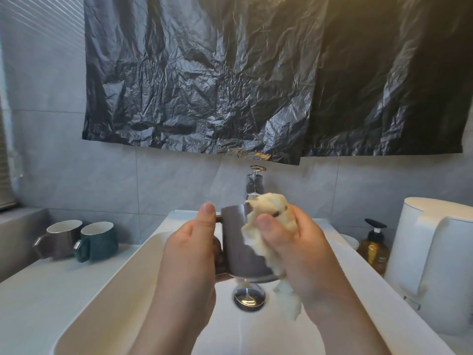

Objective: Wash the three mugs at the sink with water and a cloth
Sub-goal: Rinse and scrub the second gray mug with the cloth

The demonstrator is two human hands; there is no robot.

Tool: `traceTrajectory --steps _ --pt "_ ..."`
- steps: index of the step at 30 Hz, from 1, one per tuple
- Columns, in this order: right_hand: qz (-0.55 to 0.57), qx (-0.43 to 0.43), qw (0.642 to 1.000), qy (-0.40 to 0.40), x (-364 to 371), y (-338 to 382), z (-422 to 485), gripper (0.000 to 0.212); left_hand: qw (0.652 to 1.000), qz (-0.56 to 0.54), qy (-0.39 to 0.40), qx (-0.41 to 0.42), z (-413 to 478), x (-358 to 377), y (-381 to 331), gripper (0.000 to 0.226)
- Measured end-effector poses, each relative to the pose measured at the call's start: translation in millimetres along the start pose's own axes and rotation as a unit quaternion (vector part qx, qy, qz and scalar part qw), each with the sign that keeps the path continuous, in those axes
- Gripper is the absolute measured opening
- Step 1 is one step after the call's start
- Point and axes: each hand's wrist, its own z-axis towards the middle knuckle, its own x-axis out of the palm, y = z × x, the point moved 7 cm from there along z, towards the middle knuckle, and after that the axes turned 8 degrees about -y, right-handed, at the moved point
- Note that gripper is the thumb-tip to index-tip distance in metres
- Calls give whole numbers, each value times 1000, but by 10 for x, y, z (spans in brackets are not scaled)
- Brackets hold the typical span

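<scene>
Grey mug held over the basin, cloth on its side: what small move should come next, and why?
Probably turn the grey mug slightly with the left hand, so the cloth gripped by the right hand reaches fresh surface: it covers only the mug's right side and rim; the near wall is bare.

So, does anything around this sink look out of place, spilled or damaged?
Only one thing: a crumpled black plastic sheet hangs across the wall above the tap, unusual over a sink. Nothing looks spilled or broken; the brown mug and green mug stand on the counter at the left.
</scene>
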Motion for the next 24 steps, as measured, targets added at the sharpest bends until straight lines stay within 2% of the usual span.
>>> traceTrajectory --steps 3,5,7,10,12,14,16,18,19,21,24 --pt "-165 -87 976 -116 11 142 -82 64 998 11 0 57 -44 39 -54 46" --pt "-207 -133 958 -147 25 226 -142 65 997 6 17 71 -69 45 -101 44" --pt "-181 -153 961 -144 -8 221 -122 62 996 30 21 79 -72 27 -140 48" --pt "-29 -114 983 -143 -158 126 -33 55 999 13 0 42 -39 -1 -133 54" --pt "67 -50 993 -87 -136 49 2 49 1000 -23 -5 -18 -19 5 -59 63" --pt "156 46 987 6 -11 -69 3 61 998 -42 -2 -52 4 -4 25 60" --pt "217 122 965 84 91 -146 -26 83 998 -34 -8 -59 39 -33 98 53" --pt "275 175 936 133 144 -167 -65 79 998 -17 -32 -42 69 -63 137 49" --pt "294 190 925 147 163 -177 -71 72 999 0 -51 -16 68 -77 130 47" --pt "301 198 922 141 182 -206 -61 56 986 84 -96 107 32 -111 29 37" --pt "301 189 928 115 234 -231 -32 52 908 215 -117 340 -139 -123 -267 27"
